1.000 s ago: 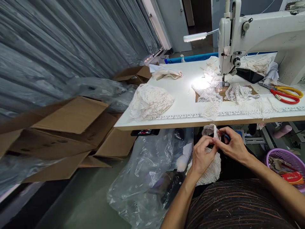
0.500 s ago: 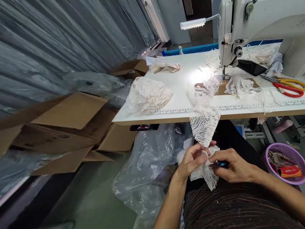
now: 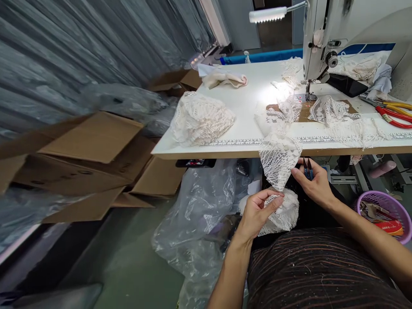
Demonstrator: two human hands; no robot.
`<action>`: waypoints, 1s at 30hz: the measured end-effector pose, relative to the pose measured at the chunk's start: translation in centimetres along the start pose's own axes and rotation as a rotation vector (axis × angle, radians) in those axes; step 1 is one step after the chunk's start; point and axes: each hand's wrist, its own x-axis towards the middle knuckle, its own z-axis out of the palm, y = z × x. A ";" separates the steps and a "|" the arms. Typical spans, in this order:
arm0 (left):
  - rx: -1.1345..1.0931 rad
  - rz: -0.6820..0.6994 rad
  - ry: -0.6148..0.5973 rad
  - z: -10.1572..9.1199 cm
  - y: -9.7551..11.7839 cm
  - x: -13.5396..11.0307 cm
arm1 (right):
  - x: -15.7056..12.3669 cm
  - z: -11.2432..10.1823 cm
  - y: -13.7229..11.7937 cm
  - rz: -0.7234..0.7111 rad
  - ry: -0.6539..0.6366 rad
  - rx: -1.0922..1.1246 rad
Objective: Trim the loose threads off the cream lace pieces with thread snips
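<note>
A strip of white lace (image 3: 278,161) hangs off the front edge of the white sewing table (image 3: 244,111) down to my lap. My left hand (image 3: 257,212) pinches the lace piece bunched on my lap (image 3: 285,214), fingers closed on it. My right hand (image 3: 313,182) is just below the table edge, beside the hanging lace, closed on small blue thread snips (image 3: 308,169) with the tips pointing up. The sewing machine (image 3: 347,30) stands at the back right of the table, with more lace (image 3: 326,111) under and beside its needle.
A pile of lace (image 3: 201,120) lies at the table's left. Red and yellow scissors (image 3: 391,111) lie at the right. Open cardboard boxes (image 3: 93,163) and a clear plastic bag (image 3: 196,219) sit on the floor at left. A purple basket (image 3: 384,214) is at lower right.
My right hand has lifted with the snips from my lap up to just under the table edge. My left hand stays low on the bunched lace. The view has shifted slightly.
</note>
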 end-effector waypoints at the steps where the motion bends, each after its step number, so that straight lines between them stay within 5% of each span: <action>1: 0.023 0.017 -0.010 0.2 0.1 0.0 | 0.4 0.4 -0.3 -0.022 0.010 0.002; 3: 0.054 0.041 -0.026 0.6 0.2 0.0 | 1.0 1.0 -1.3 -0.084 -0.021 0.000; 7: 0.079 0.061 -0.040 1.1 0.2 -0.1 | 1.2 1.4 -3.9 -0.205 -0.308 -0.027; 10: 0.088 0.054 -0.038 0.8 0.3 -0.3 | 0.8 0.4 -4.8 -0.196 -0.336 -0.080; 16: 0.076 0.017 0.001 -0.6 0.1 -0.6 | -0.8 -1.7 -2.4 -0.113 -0.446 -0.244; 21: 0.060 0.001 -0.002 -0.9 0.2 -0.7 | -1.8 -1.0 -0.4 -0.053 -0.532 -0.302; 30: 0.010 -0.023 0.000 -0.7 0.1 -0.6 | -1.2 0.5 0.5 -0.025 -0.492 -0.278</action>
